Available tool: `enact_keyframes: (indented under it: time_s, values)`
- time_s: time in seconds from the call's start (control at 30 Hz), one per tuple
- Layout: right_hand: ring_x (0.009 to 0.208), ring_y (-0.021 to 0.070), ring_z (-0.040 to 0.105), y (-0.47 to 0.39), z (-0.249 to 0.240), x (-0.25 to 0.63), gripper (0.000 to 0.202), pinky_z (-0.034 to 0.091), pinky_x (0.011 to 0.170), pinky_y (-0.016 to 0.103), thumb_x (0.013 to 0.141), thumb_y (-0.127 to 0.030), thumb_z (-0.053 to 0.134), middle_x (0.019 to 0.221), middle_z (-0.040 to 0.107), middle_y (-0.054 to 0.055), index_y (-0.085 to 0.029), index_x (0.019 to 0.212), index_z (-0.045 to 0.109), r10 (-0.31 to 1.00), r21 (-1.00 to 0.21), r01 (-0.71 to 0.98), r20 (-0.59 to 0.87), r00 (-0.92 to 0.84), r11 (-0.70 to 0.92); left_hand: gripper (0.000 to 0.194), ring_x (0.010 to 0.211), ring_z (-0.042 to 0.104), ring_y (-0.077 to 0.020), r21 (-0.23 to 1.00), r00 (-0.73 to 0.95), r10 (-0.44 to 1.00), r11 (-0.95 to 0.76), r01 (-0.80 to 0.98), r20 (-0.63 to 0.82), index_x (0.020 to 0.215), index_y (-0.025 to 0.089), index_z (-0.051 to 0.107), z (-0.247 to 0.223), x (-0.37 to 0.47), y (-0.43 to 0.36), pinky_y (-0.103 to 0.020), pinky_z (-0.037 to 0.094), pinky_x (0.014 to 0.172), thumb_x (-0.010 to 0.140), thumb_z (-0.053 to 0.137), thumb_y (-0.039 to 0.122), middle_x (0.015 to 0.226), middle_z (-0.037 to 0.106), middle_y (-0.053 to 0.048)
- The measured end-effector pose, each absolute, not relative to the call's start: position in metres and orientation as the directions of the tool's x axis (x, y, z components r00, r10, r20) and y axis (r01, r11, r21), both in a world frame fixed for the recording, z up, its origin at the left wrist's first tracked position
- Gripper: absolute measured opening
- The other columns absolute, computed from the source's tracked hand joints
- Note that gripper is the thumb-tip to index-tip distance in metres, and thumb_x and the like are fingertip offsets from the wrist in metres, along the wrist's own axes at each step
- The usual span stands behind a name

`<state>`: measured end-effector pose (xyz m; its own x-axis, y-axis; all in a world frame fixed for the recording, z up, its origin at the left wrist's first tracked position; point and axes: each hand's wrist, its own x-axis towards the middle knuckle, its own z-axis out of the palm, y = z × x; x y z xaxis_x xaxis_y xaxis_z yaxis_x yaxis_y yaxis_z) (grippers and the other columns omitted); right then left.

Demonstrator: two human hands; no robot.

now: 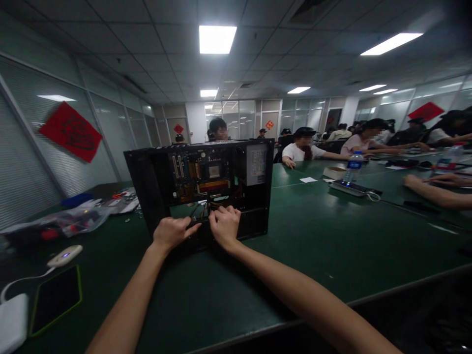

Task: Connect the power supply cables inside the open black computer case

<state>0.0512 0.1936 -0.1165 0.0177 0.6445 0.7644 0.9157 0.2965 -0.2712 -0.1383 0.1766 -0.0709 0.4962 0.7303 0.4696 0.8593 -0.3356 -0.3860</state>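
Note:
An open black computer case (266, 196) stands on the green table (313, 236), its inside facing me. A motherboard (191, 167) fills its upper middle, and a power supply with a pale label (256, 164) is at the upper right. My left hand (173, 232) is at the lower front edge of the case, fingers curled and pointing right; what it grips is too dark to make out. Beside it, my right hand (224, 223) is closed at the cables (202, 210) below the motherboard. Whatever lies between its fingers is hidden.
To the left lie a clear plastic bag (86, 219), loose small parts (129, 199), a white device (64, 255) with a cable and a green-edged phone (57, 300). A water bottle (354, 167) and small box (334, 172) stand right. Several people sit around farther tables.

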Motion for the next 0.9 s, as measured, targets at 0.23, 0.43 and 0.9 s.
enact_keyframes:
  time_s: [0.23,0.43,0.9]
  values:
    - [0.088,0.0231,0.053,0.19,-0.116,0.072,0.036,0.03,0.079,0.038,0.099,-0.045,0.046,0.089,0.067,0.007,-0.02,0.081,0.065,0.588,-0.137,0.9,0.795,-0.148,0.413,0.059,0.065,0.071,-0.0268,-0.43,0.504,0.733,-0.313,0.847,0.457,0.081,0.018,0.07,-0.068,-0.136,0.176,-0.029,0.039,0.054,0.098,0.032,0.059,0.071,0.074,-0.011]
    - [0.086,0.0248,0.058,0.199,-0.115,0.107,0.05,0.034,0.08,0.036,0.081,-0.064,0.065,0.093,0.067,0.01,-0.017,0.095,0.062,0.53,0.15,0.825,0.701,-0.477,0.544,0.057,0.065,0.07,-0.0244,-0.422,0.504,0.738,-0.322,0.848,0.45,0.08,0.018,0.069,-0.069,-0.137,0.177,-0.029,0.04,0.057,0.096,0.035,0.062,0.071,0.074,-0.01]
    - [0.081,0.0247,0.069,0.191,-0.088,0.135,0.04,0.037,0.061,0.03,0.072,-0.046,0.083,0.089,0.074,0.007,-0.019,0.095,0.064,0.759,0.076,0.88,0.474,-0.445,0.469,0.039,0.071,0.069,-0.0249,-0.241,0.446,0.856,-0.389,0.889,0.263,0.091,0.023,0.068,-0.051,-0.131,0.169,-0.027,0.039,0.055,0.083,0.058,0.06,0.08,0.074,-0.005]
